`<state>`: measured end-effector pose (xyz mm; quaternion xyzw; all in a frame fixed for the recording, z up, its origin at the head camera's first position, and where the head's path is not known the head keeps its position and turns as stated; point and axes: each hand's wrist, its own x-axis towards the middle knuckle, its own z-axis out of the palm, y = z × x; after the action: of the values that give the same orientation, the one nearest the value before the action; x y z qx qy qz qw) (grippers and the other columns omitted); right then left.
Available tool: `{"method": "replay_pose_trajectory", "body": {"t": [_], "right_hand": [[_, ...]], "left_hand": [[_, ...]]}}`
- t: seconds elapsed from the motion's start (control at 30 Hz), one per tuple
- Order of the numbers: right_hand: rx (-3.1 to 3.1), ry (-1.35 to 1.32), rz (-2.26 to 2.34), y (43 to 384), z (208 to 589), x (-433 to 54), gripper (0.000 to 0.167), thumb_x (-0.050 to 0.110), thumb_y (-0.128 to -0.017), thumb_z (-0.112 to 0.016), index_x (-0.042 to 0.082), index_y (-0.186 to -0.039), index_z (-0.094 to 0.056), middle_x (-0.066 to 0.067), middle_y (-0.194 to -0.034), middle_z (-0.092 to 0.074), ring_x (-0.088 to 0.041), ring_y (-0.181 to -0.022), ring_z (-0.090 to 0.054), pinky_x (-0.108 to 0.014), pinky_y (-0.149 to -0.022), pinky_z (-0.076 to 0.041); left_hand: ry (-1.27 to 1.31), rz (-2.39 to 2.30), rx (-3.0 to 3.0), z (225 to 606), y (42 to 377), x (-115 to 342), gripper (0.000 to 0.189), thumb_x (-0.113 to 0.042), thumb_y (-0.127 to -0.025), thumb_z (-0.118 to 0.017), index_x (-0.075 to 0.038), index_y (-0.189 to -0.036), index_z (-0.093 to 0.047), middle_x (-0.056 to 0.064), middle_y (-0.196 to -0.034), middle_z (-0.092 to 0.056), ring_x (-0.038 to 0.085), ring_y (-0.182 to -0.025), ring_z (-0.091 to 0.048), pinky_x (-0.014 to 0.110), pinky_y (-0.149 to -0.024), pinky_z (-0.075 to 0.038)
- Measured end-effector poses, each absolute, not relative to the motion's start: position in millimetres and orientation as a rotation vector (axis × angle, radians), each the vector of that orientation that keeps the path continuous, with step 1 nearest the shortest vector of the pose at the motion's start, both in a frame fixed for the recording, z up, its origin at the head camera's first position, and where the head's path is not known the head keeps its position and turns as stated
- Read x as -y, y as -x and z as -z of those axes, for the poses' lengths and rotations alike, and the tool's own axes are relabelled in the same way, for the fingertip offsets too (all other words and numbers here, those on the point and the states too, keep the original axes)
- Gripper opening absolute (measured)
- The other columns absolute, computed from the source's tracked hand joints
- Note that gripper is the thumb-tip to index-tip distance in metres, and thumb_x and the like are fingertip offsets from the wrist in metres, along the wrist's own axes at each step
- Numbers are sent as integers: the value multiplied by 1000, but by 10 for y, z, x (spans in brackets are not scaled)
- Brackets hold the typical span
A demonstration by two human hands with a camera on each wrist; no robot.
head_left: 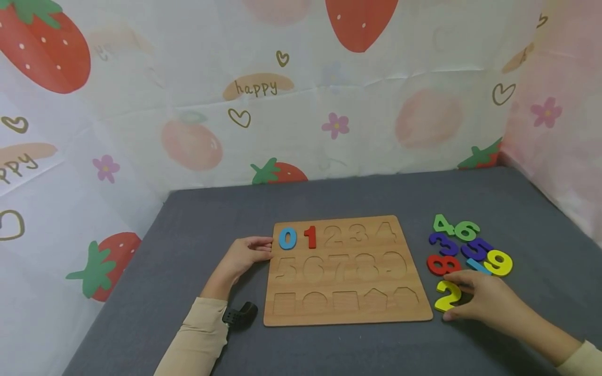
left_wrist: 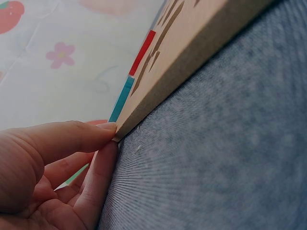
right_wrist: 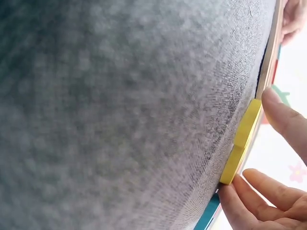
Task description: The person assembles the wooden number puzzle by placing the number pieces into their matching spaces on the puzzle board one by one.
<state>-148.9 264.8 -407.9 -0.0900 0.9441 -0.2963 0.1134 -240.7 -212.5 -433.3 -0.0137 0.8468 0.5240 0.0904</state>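
A wooden number puzzle board lies on the grey cloth, a blue 0 and a red 1 in its top row. My left hand rests beside the board's left edge, its thumb and fingertips touching the rim; the left wrist view shows the thumb right at the edge. To the right of the board, my right hand pinches a yellow number 2 lengthwise. In the right wrist view, the thumb is at one end of the yellow 2 and fingertips at the other.
Behind my right hand lies a loose group of numbers: a red 8, yellow 9, purple 3, purple 5, green 4, green 6 and a partly covered blue piece. A strawberry-patterned curtain borders the table.
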Motion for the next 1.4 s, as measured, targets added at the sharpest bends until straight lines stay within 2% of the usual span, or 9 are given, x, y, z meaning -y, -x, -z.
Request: {"method": "replay_pose_trajectory", "body": {"t": [0.23,0.43,0.7,0.9,1.0,1.2,1.4], "right_hand": [[-2808,246,786,1501,4062,-2610,87,39,-61,-93,-8,-127,-61,-29,-127,-62,-41,-112,-65,-42,-87,-57],[-2822,263,750,1525,4064,-2592,82,33,-62,-93,-9,-124,-62,-28,-123,-64,-39,-106,-68,-40,-83,-58],[-2825,258,852,1596,3983,-2575,79,38,-68,-90,-6,-127,-63,-27,-126,-64,-42,-110,-65,-45,-82,-57],[-2842,351,914,1737,3851,-2397,74,35,-70,-89,-3,-128,-64,-24,-128,-65,-38,-112,-65,-35,-78,-59],[-2782,373,999,1818,3787,-2268,74,30,-72,-89,-4,-131,-61,-26,-132,-61,-40,-115,-64,-33,-80,-59],[-2729,451,1085,1995,3699,-1972,71,24,-76,-87,-6,-133,-58,-30,-135,-57,-45,-121,-60,-40,-87,-58],[-2721,522,1099,2160,3668,-1716,68,22,-77,-86,-5,-133,-59,-28,-136,-58,-43,-121,-60,-42,-90,-57]], "left_hand": [[33,-1568,-2517,4323,2408,2129,44,-5,-90,-71,2,-132,-62,20,-124,-68,25,-113,-66,40,-101,-52],[56,-1566,-2517,4324,2395,2138,43,-5,-90,-71,0,-132,-62,18,-123,-69,24,-113,-66,41,-102,-51],[47,-1565,-2525,4328,2393,2138,43,-5,-91,-69,-1,-133,-62,18,-124,-68,23,-111,-67,42,-101,-51],[47,-1565,-2522,4319,2398,2134,43,-6,-91,-70,-2,-133,-63,17,-123,-69,25,-113,-66,41,-101,-51],[55,-1572,-2513,4318,2403,2125,43,-7,-90,-71,-2,-132,-63,17,-122,-70,24,-113,-66,40,-99,-52],[58,-1579,-2505,4321,2394,2124,43,-7,-90,-72,-2,-132,-63,17,-121,-70,24,-112,-66,40,-99,-52],[65,-1581,-2507,4318,2401,2129,43,-7,-90,-72,-3,-132,-63,17,-122,-70,26,-114,-66,40,-99,-52]]}}
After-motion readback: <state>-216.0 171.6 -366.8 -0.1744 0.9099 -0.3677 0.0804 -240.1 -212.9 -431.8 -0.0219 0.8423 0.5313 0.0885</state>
